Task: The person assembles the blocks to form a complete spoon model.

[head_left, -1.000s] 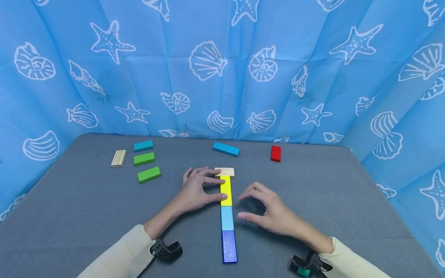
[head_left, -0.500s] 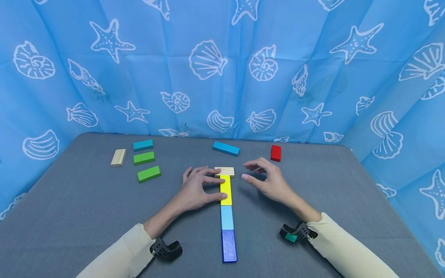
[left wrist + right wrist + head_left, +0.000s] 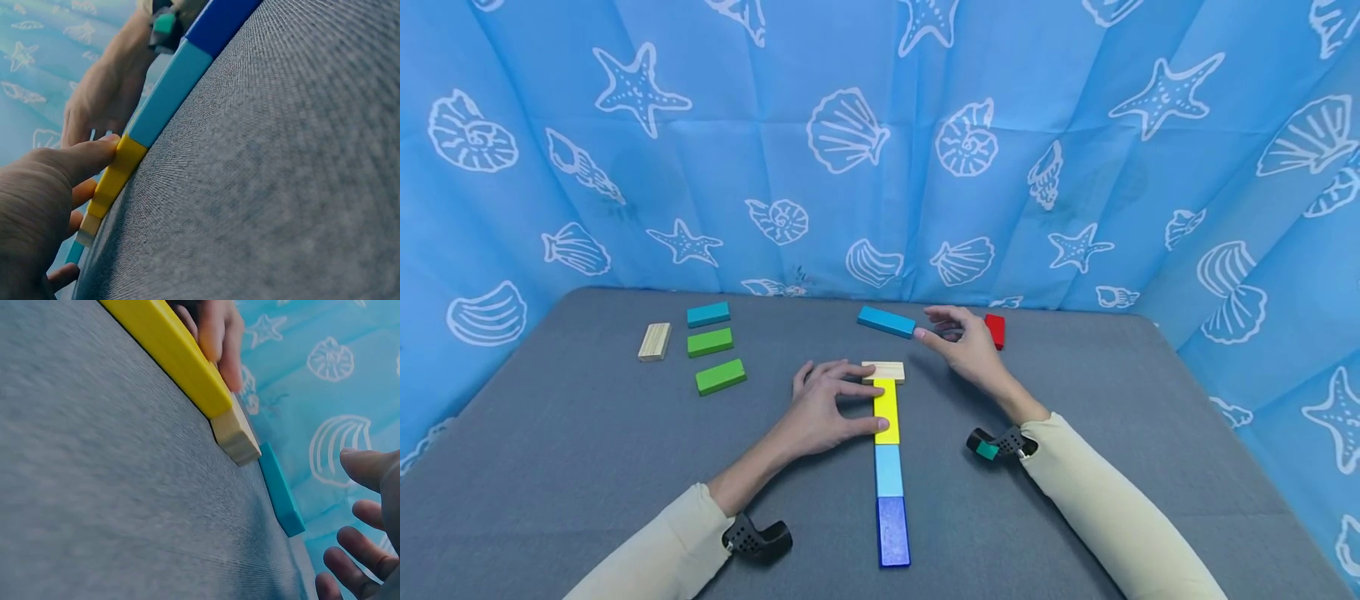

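We are seeing a blue curtain (image 3: 850, 137) hanging at the back, its creased cloth showing white outlines of shells and starfish. Before it, a grey table (image 3: 587, 467) is spreading out, its cover showing a fine ribbed weave in the wrist views. Cream sleeves (image 3: 662, 546) are reaching in from the near side, black wrist devices (image 3: 763, 543) sitting at their cuffs.

We are watching the left hand (image 3: 823, 412) resting its thumb and a finger on a yellow block (image 3: 887, 408), its fingers spreading loosely rather than wrapping. The right hand (image 3: 970, 346) is hovering just beside the right end of a blue block (image 3: 886, 321), its thumb and fingers standing wide apart.

The yellow block is lying mid-table, its long axis pointing away from us toward the curtain. A dark-blue block (image 3: 893, 532) and a light-blue block (image 3: 888, 470) are continuing that line end to end on its near side. The blue block is lying nearer the curtain, its axis running mostly sideways, its right end slanting toward us.

Two green blocks (image 3: 721, 377) are lying at the left. A grained wooden block (image 3: 889, 372) is lying crosswise at the yellow block's far end, and a red block (image 3: 996, 332) is showing partly behind the right hand.
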The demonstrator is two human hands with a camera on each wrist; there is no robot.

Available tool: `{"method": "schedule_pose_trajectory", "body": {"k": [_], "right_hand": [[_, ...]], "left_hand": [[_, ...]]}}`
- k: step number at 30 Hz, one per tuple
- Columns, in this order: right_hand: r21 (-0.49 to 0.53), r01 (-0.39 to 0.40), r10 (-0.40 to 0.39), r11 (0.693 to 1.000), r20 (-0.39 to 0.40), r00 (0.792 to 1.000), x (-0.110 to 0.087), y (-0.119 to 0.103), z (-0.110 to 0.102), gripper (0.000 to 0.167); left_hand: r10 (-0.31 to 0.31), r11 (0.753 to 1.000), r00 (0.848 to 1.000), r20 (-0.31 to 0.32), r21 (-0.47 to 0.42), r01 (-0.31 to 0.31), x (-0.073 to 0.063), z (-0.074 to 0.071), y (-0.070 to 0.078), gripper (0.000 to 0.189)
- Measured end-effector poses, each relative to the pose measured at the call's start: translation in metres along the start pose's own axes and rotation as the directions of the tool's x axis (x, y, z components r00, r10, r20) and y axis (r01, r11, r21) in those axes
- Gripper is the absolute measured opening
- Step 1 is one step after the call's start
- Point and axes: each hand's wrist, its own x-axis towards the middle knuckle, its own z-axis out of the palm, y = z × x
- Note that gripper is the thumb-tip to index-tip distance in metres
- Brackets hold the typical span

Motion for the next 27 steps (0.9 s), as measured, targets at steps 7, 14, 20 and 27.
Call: {"method": "schedule_pose_trajectory", "body": {"k": [7, 14, 20, 27], "right_hand": [[-0.018, -0.02, 0.019, 1.0, -0.029, 0.999, 0.01, 0.008, 0.007, 0.052], [-0.054, 0.014, -0.016, 0.998, -0.031, 0.999, 0.014, 0.018, 0.012, 0.054], [-0.106, 0.028, -0.029, 0.994, -0.003, 1.0, 0.014, 0.022, 0.014, 0.056], [-0.178, 0.003, 0.004, 0.984, 0.039, 0.999, 0.015, 0.023, 0.016, 0.057]], "left_hand": [[-0.003, 1.0, 1.0, 0.004, 0.007, 0.003, 0.0, 0.0, -0.001, 0.045], [0.002, 1.0, 1.0, -0.003, 0.014, -0.002, 0.001, 0.001, 0.0, 0.045], [0.005, 1.0, 1.0, 0.002, 0.001, -0.005, 0.0, 0.0, -0.001, 0.045], [0.005, 1.0, 1.0, 0.004, -0.007, -0.005, -0.002, -0.001, -0.001, 0.044]]}}
